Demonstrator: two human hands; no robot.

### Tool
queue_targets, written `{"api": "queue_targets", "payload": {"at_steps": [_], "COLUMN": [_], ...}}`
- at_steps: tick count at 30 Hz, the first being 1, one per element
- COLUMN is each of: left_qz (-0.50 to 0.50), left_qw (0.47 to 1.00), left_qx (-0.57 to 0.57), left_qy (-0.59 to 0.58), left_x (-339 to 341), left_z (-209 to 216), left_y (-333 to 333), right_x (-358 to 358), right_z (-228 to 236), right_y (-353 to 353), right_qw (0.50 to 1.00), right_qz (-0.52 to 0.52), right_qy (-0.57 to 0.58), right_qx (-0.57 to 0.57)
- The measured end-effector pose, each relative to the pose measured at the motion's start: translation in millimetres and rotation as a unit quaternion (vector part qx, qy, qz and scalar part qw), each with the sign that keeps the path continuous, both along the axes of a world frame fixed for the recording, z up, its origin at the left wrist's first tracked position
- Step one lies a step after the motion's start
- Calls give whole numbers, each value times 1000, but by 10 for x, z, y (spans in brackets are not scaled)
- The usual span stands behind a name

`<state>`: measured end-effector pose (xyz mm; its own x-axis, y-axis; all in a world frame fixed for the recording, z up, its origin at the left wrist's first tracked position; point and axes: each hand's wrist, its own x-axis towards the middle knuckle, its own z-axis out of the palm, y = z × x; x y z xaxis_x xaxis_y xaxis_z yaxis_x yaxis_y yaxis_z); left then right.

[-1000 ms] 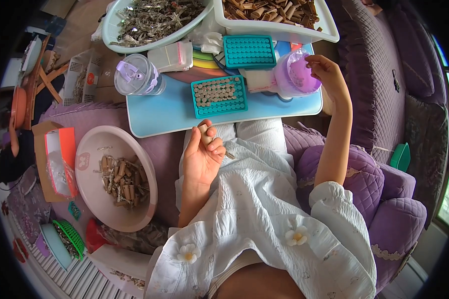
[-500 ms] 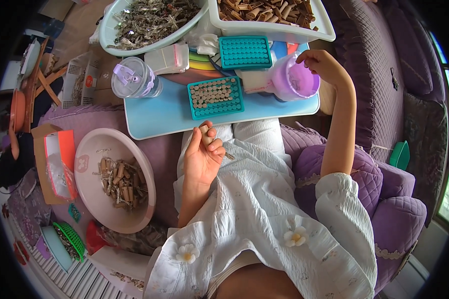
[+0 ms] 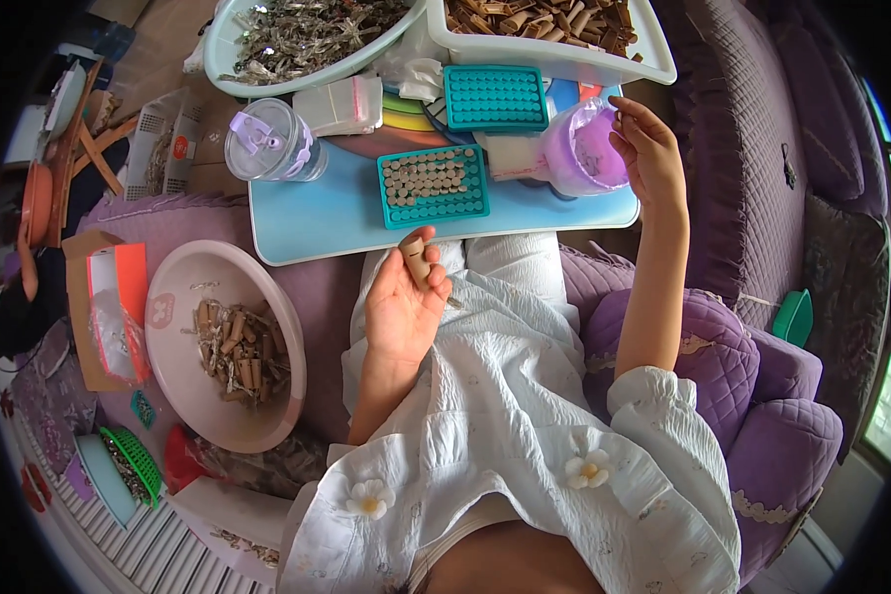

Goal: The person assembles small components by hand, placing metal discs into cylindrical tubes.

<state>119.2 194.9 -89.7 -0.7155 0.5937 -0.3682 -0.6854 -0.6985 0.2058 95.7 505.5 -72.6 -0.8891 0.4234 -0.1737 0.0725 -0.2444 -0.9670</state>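
Holds a probably light, stiff but crushable tube (image 3: 419,264), best gripped gently mid-length, curled in the left hand (image 3: 403,302) at six o'clock from the tray (image 3: 431,220), and poises the right hand (image 3: 653,158) at two o'clock from the cup (image 3: 560,150), with any pinch impossible to tell.

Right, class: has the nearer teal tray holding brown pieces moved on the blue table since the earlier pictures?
No. Judged against the blue table, the nearer teal tray keeps its place near the front edge; both shift slightly together in view.
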Motion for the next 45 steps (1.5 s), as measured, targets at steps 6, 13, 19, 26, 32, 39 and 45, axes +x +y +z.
{"api": "queue_targets", "payload": {"at_steps": [6, 13, 19, 26, 32, 39, 45], "left_qz": [34, 60, 64, 69, 56, 40, 58], "left_qw": [999, 997, 997, 996, 995, 993, 994], "left_qx": [-24, -40, -19, 14, -21, -17, -47], "left_qy": [33, 8, 32, 57, 77, 107, 83], "left_x": [-9, 19, 61, 45, 10, 78, 103], "left_z": [157, 193, 272, 403, 451, 457, 408], "left_y": [-24, -59, -63, -125, -128, -91, -75], "right_x": [16, 0, 57, 85, 178, 283, 337], "right_z": [18, 114, 259, 464, 601, 482, 454], "right_y": [-300, -999, -1511, -1829, -1939, -1998, -2032], "right_qw": [987, 982, 975, 969, 972, 978, 984], "right_qz": [64, 148, 198, 214, 207, 144, 124], "right_qy": [67, 14, 9, 95, 108, 128, 109], "right_qx": [-133, -113, -96, -74, -16, 76, 67]}}
